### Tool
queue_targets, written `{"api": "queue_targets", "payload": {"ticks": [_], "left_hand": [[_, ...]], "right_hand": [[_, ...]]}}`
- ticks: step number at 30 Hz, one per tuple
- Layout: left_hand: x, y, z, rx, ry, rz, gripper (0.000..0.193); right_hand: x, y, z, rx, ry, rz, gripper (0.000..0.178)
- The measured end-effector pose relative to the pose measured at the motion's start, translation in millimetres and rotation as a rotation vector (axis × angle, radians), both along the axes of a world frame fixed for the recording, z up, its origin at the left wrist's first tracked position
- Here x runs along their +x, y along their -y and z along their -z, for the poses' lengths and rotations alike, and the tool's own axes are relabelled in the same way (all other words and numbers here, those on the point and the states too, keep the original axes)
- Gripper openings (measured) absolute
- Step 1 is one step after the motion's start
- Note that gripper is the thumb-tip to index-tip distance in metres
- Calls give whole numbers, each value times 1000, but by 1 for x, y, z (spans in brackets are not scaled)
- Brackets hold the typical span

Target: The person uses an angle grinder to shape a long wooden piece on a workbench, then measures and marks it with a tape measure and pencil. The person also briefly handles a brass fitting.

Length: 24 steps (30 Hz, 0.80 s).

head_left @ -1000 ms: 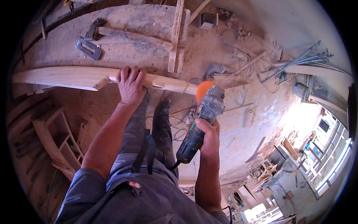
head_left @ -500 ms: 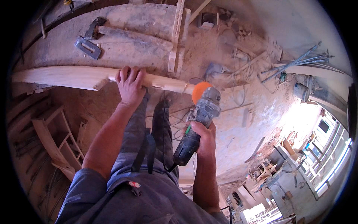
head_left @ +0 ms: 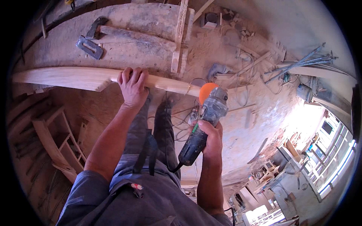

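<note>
A long, pale wooden piece [head_left: 68,78] lies crosswise in front of me, wide and notched on the left, narrowing to the right. My left hand [head_left: 133,86] is closed over its middle, fingers wrapped across the top edge. In my right hand [head_left: 212,136] is an angle grinder [head_left: 215,107] with a dark body and a worn grey head, its cord trailing toward me. The grinder's orange disc [head_left: 208,91] meets the right end of the wood, or sits just over it; the exact contact is hidden.
Beyond the wood, a dusty bench top [head_left: 151,19] carries an axe-like tool [head_left: 132,34] and a slotted metal plate [head_left: 89,48]. Metal bars [head_left: 305,62] lie at the right. Loose cords run over the dusty floor. A wooden frame [head_left: 56,139] stands at the left.
My right hand and the angle grinder have shifted slightly to the right, the disc now at the wood's very end. My left hand keeps its place on the wood.
</note>
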<state>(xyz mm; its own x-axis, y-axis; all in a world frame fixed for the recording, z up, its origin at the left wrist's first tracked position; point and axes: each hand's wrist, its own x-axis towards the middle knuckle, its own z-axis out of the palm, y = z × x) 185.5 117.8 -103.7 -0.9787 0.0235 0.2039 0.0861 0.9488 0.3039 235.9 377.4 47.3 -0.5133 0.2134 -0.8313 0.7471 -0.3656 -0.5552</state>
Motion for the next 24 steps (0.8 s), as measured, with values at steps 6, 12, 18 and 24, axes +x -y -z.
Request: {"api": "queue_targets", "payload": {"ticks": [6, 12, 18, 24], "left_hand": [[3, -2, -1, 16, 23, -16, 53], [5, -1, 1, 1, 21, -29, 54], [9, -5, 2, 9, 15, -56, 52], [9, -5, 3, 24, 13, -60, 51]], "right_hand": [[1, 8, 2, -53, 16, -111, 44], [-4, 7, -5, -57, 43, -66, 42], [-5, -1, -5, -77, 49, -107, 42], [-15, 5, -9, -72, 91, -111, 43]]}}
